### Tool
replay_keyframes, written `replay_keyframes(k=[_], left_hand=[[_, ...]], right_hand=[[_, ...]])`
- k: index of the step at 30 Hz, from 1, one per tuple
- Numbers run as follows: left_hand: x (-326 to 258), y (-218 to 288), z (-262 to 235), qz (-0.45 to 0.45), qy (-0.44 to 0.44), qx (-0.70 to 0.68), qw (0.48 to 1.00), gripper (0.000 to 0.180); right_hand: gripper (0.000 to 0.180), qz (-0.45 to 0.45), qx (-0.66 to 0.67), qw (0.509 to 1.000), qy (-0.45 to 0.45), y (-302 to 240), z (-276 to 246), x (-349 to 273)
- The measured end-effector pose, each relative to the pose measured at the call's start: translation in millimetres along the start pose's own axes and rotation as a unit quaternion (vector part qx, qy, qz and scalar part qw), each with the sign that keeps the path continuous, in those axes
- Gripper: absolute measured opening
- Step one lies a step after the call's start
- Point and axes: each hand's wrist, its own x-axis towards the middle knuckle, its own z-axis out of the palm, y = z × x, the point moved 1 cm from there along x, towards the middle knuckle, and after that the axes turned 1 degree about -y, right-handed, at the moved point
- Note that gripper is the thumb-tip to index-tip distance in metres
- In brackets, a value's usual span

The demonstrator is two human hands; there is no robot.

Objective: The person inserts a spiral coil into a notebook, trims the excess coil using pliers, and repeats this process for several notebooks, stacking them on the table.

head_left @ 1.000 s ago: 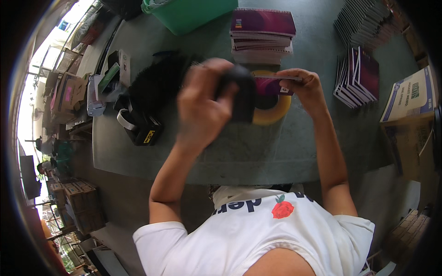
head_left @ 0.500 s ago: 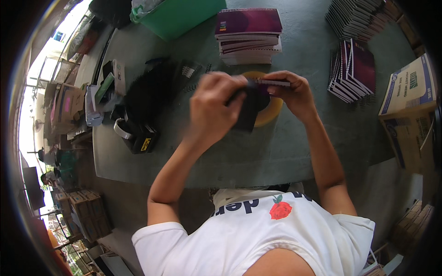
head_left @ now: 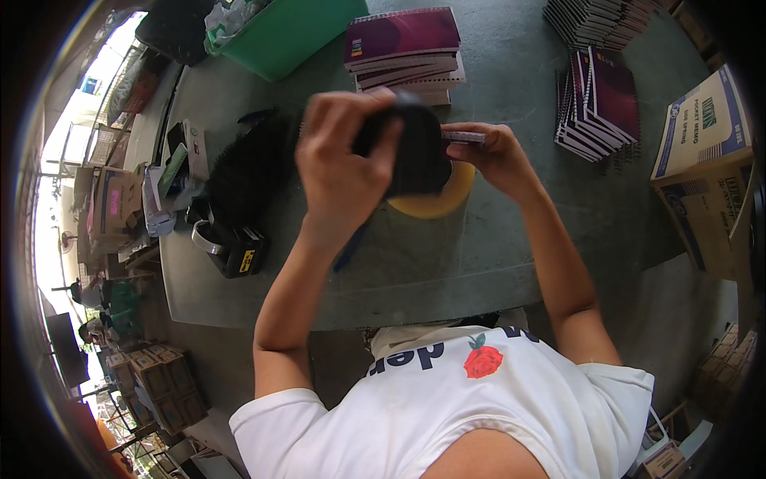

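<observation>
My left hand (head_left: 339,156) is raised over the table, thumb and fingers closed on a black flat piece (head_left: 423,152), blurred by motion. Whether this piece is joined to the notebook beside it, I cannot tell. My right hand (head_left: 499,160) pinches a small notebook (head_left: 467,137) edge-on, with white page edges and a bit of purple showing; the black piece hides its left part. Under both, a yellow ring that looks like a tape roll (head_left: 435,206) lies on the grey-green table (head_left: 495,263). A thin blue stick (head_left: 349,247) lies by my left wrist.
Purple notebooks (head_left: 403,36) are stacked beyond my hands. More spiral-bound notebooks (head_left: 610,100) and a cardboard box (head_left: 702,136) stand right. Leftward are a fuzzy black heap (head_left: 251,172), a black tape dispenser (head_left: 239,249) and a green bin (head_left: 295,40).
The black piece has swung up and turned broader to view, with my left hand moving up and left. My right hand keeps its pinch on the notebook. The whole view has shifted slightly.
</observation>
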Motion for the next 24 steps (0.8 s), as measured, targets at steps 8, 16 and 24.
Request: replay_keyframes(k=[8, 16, 24], left_hand=[[-9.9, 7.5, 11.8, 0.020, -0.005, -0.008, 1.000, 0.023], [-95.0, 32.2, 44.5, -0.101, -0.332, -0.124, 0.930, 0.022], [-36.5, 17.2, 31.6, 0.085, -0.116, 0.070, 0.987, 0.024]], right_hand=[[0.029, -0.023, 0.046, 0.999, 0.013, 10.6, 1.9, -1.1], [0.028, -0.036, 0.005, 0.999, -0.017, -6.5, 11.1, -2.9], [0.028, -0.070, 0.065, 0.995, -0.008, 1.5, 7.4, -1.1]])
